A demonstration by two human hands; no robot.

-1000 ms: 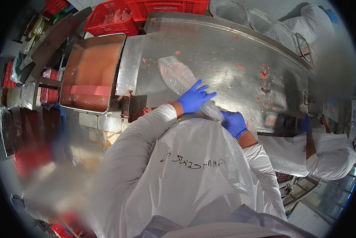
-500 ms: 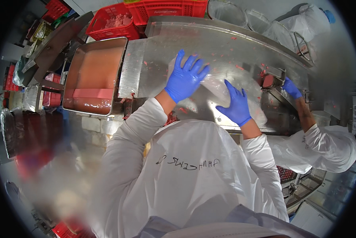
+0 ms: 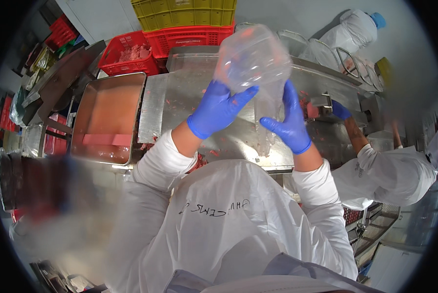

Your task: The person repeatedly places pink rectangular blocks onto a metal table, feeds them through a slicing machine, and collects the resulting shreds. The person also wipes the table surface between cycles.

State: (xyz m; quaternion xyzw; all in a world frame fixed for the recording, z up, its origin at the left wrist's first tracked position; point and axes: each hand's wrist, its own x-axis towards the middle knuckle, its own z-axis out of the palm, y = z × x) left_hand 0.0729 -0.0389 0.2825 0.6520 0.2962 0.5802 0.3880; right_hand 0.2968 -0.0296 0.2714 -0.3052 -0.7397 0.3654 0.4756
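A puffed-out clear plastic bag (image 3: 253, 58) is raised above the steel table (image 3: 180, 105), slightly blurred. My left hand (image 3: 216, 112), in a blue glove, has its thumb across the bag's lower edge, with fingers partly hidden behind the film. My right hand (image 3: 291, 122), also blue-gloved, has its fingers stretched up against the bag's right side and its thumb spread apart. A limp part of the bag hangs between both hands.
Left of the table stands a steel tub (image 3: 106, 115) of pinkish liquid. Behind are a red crate (image 3: 126, 53) with ground meat and a yellow crate (image 3: 184, 13) stacked on red. At the right a co-worker's gloved hand (image 3: 341, 110) works at a metal device (image 3: 321, 103). Meat scraps dot the table.
The plastic bag has come up off the table between my hands and puffed out. My left hand has moved from lying spread over it to gripping its edge. The view has shifted.
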